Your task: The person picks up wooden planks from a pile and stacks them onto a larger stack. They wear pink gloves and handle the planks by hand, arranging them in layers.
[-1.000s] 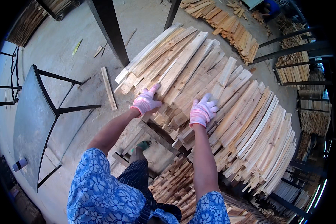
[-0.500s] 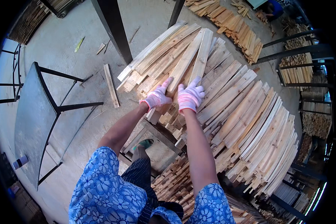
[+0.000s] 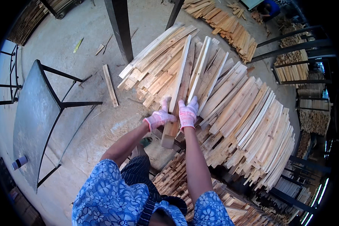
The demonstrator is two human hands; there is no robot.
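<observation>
Head view: left hand (image 3: 160, 118) and right hand (image 3: 187, 113) are clamping gloved fingers around wooden slats (image 3: 180, 88); fingertips are hiding behind them.

Even, bright daylight falls on the concrete floor (image 3: 98, 34) and the pale wood slats (image 3: 229, 101), with only soft shadows. Fisheye distortion bends the dark steel post (image 3: 120, 30) and rack edges toward a black circular rim. The centre is sharp; the far right periphery darkens.
</observation>
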